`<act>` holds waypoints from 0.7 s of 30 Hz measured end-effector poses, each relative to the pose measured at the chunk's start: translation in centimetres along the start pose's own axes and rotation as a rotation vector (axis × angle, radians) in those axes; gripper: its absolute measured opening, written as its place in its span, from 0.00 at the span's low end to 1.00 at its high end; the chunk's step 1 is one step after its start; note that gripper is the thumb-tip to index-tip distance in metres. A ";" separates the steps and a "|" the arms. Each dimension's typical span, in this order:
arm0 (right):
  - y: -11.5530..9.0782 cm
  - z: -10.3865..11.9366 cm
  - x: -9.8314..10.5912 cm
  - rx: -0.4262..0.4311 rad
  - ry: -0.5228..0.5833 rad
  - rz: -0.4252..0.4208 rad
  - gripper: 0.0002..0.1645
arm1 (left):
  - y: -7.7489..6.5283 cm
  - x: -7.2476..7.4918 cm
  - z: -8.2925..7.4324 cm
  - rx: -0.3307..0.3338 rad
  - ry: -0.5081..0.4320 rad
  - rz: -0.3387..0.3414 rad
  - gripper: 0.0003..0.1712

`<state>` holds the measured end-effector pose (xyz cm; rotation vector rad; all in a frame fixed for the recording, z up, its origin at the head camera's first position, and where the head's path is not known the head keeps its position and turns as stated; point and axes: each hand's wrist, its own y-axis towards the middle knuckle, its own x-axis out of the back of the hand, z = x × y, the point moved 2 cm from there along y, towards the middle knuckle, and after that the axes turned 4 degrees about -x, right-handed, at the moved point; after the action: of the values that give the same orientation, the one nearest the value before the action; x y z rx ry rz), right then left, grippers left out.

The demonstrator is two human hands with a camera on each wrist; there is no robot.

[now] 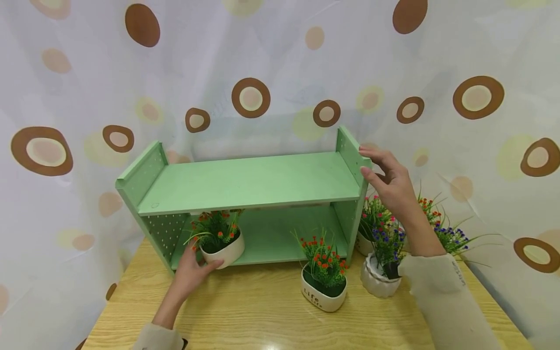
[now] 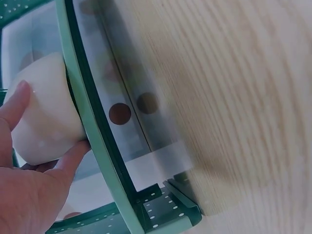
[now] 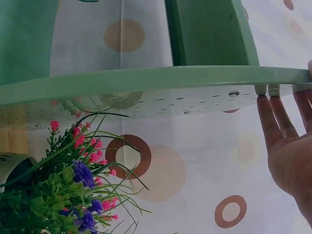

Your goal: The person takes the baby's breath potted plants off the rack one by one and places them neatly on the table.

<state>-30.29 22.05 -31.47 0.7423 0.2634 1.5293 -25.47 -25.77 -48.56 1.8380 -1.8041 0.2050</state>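
My left hand (image 1: pixel 190 270) grips a white oval flower pot (image 1: pixel 225 250) by its sides, thumb at the front. Orange-red artificial flowers and long green blades fill this pot, which is at the front left of the lower board of a green two-tier shelf (image 1: pixel 258 182). In the left wrist view the pot (image 2: pixel 46 109) overlaps the shelf's green edge (image 2: pixel 92 117). Up at the right side panel (image 1: pixel 352 155), my right hand (image 1: pixel 391 182) holds the front top corner between thumb and fingers. The right wrist view has its fingertips (image 3: pixel 263 105) against the panel's perforated outer face.
A white "Life" pot (image 1: pixel 323 296) with red flowers stands before the shelf on the wooden table (image 1: pixel 245 311). Right of it is a scalloped white pot (image 1: pixel 379 279) with blue-purple flowers. More flowering plants (image 1: pixel 450 238) crowd behind the right forearm. A dotted curtain (image 1: pixel 280 53) hangs behind.
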 end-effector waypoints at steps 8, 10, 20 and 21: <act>0.0 -0.2 -0.1 0.006 0.017 -0.002 0.24 | -1.6 -0.5 -1.4 -0.020 -0.041 -0.002 0.50; 0.0 -0.2 -0.2 0.006 0.024 -0.001 0.24 | -2.2 -0.7 -1.8 -0.020 -0.063 0.002 0.49; 0.0 -0.1 -0.2 -0.003 0.055 -0.009 0.24 | -4.8 -2.6 -3.6 0.073 -0.132 0.047 0.47; 0.0 -0.1 -0.2 -0.004 0.055 -0.008 0.24 | -5.0 -2.8 -3.7 0.080 -0.134 0.051 0.47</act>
<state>-30.35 21.88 -31.66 0.6958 0.3042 1.5437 -19.93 -21.80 -48.17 1.9021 -1.9614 0.1796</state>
